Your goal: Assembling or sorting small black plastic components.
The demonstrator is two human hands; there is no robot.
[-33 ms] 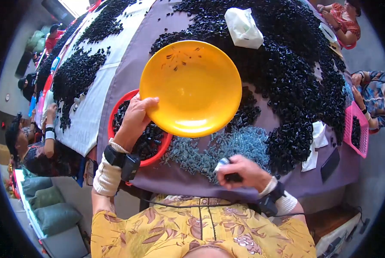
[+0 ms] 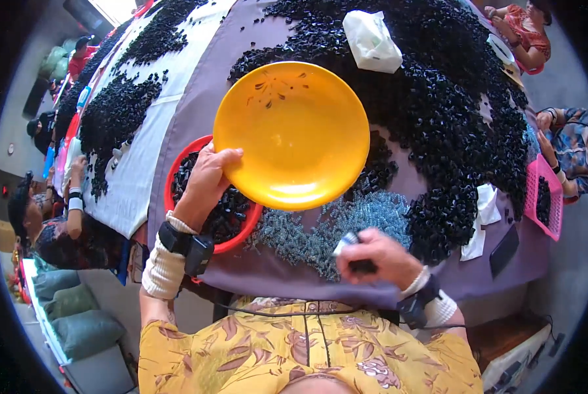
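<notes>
Left hand (image 2: pixel 205 187) tilts a yellow plate (image 2: pixel 294 134).
Thumb and fingers pinch its rim; it looks light, stiff, slick. Right hand (image 2: pixel 373 259) closes on a small dark part (image 2: pixel 363 266).

A: State the overall illumination.

B: Bright and even. Daylight enters from a window at the upper left, where the picture is blown out to white.

A: Glare?

B: A soft white highlight sits on the lower part of the yellow plate (image 2: pixel 293 134). The white cloth (image 2: pixel 151 131) on the worktop (image 2: pixel 452 269) reads near overexposed.

A: Shadows?

B: Weak and short. The black pieces (image 2: pixel 438 98) merge into one dark mass with little inner detail.

A: Distortion?

B: Strong fisheye. The worktop edges bend, and a black vignette rings the frame.

A: Sharpness?

B: The centre is crisp. The people at the left and right rim are smeared and soft. The right hand (image 2: pixel 376 256) shows slight blur.
</notes>
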